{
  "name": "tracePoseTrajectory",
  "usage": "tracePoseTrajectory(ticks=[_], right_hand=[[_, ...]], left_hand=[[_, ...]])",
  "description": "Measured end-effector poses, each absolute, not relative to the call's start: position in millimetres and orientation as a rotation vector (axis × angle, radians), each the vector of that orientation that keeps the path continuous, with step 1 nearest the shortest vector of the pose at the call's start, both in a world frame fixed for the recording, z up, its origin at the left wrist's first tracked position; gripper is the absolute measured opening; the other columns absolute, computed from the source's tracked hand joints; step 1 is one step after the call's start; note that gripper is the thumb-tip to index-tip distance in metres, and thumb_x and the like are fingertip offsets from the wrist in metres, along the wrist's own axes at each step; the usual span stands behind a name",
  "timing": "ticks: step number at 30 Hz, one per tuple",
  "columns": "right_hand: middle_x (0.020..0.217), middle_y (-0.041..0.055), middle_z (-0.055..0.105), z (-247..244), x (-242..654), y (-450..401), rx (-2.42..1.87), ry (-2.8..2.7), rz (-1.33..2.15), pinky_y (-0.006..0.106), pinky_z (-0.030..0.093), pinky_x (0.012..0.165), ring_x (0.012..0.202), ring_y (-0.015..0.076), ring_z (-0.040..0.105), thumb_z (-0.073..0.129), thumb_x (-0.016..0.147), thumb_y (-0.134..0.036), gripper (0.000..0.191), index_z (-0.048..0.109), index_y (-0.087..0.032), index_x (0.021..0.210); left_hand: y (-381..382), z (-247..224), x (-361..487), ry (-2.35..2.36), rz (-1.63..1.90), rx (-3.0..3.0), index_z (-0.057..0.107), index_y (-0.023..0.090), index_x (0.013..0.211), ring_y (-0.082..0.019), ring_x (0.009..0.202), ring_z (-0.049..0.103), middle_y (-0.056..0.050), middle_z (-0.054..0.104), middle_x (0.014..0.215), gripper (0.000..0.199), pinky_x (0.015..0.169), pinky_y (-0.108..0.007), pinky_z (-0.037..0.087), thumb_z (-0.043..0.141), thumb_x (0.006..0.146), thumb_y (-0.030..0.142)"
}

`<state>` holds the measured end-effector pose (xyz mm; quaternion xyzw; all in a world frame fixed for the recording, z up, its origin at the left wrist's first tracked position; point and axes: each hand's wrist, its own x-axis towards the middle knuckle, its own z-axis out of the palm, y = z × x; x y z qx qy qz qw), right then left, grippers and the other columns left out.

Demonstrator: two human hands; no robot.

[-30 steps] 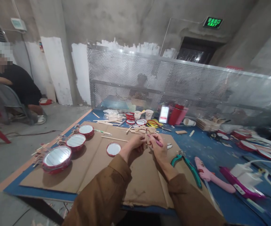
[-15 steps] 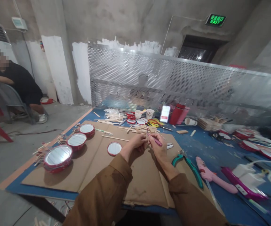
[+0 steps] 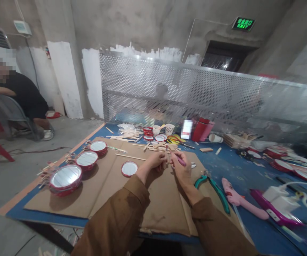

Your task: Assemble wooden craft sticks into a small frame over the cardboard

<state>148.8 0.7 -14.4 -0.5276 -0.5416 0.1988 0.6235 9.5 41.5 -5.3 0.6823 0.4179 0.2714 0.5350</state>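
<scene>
My left hand (image 3: 157, 162) is closed, pinching a small thin stick (image 3: 166, 149) that stands upright from its fingertips. Just to its right, my right hand (image 3: 181, 166) is closed around a purple pen-like tool (image 3: 181, 161). A narrow gap separates the fingertips of the two hands, over a sheet of cardboard (image 3: 159, 206). Left of my hands lies a small red-rimmed round disc (image 3: 129, 168) with a pale face. Behind it is a thin wooden stick (image 3: 130, 156). Whitish pens (image 3: 193, 165) lie partly hidden beyond my right hand.
Three red-rimmed drum-like pieces (image 3: 66, 176) with sticks line the table's left side. Teal-handled pliers (image 3: 214, 190), a pink glue gun (image 3: 240, 199) and a purple power strip (image 3: 276, 209) lie to the right. Wooden sticks, cups and a red bottle (image 3: 200, 130) stand behind. A person (image 3: 22, 89) sits far left.
My right hand has shifted slightly right with the purple tool, opening a small gap from my left hand. The left hand has stayed nearly still.
</scene>
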Motion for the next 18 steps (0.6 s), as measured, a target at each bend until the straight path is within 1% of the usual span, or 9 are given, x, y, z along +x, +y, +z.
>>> tracePoseTrajectory(ticks=[3,9,14,18], right_hand=[[0.065,0.0004,0.066,-13.5,144.9,-0.8,-1.163,-1.311,0.455,0.027,0.051,0.056,0.057,0.0151,0.061,0.069,0.082,-0.063,0.043,0.067,-0.021,0.084],[0.073,0.0023,0.069,-13.2,143.7,-1.8,-1.131,-1.340,0.462,0.029,0.054,0.060,0.061,0.0160,0.063,0.070,0.082,-0.059,0.038,0.068,-0.021,0.086],[0.073,0.0026,0.069,-13.1,144.4,-1.8,-1.141,-1.372,0.438,0.029,0.054,0.060,0.063,0.0169,0.063,0.068,0.083,-0.057,0.036,0.068,-0.021,0.086],[0.068,0.0018,0.067,-13.8,147.8,-1.2,-1.187,-1.357,0.365,0.031,0.053,0.064,0.062,0.0169,0.062,0.066,0.084,-0.056,0.035,0.067,-0.021,0.083]], left_hand=[[42.6,-5.9,9.5,0.955,0.656,1.604,0.057,0.016,0.083,-0.006,0.037,0.047,0.003,0.056,0.053,0.014,0.042,-0.015,0.036,0.058,0.093,0.024],[45.8,-11.2,9.9,0.943,0.671,1.620,0.056,0.016,0.083,-0.006,0.037,0.046,0.003,0.057,0.055,0.015,0.042,-0.016,0.036,0.054,0.096,0.023],[50.4,-17.0,12.3,0.912,0.694,1.590,0.058,0.016,0.083,-0.007,0.036,0.046,0.004,0.055,0.052,0.019,0.040,-0.016,0.033,0.064,0.092,0.031],[48.8,-18.5,13.5,0.928,0.730,1.601,0.057,0.016,0.082,-0.006,0.035,0.044,0.004,0.055,0.053,0.014,0.039,-0.015,0.032,0.057,0.093,0.023]])
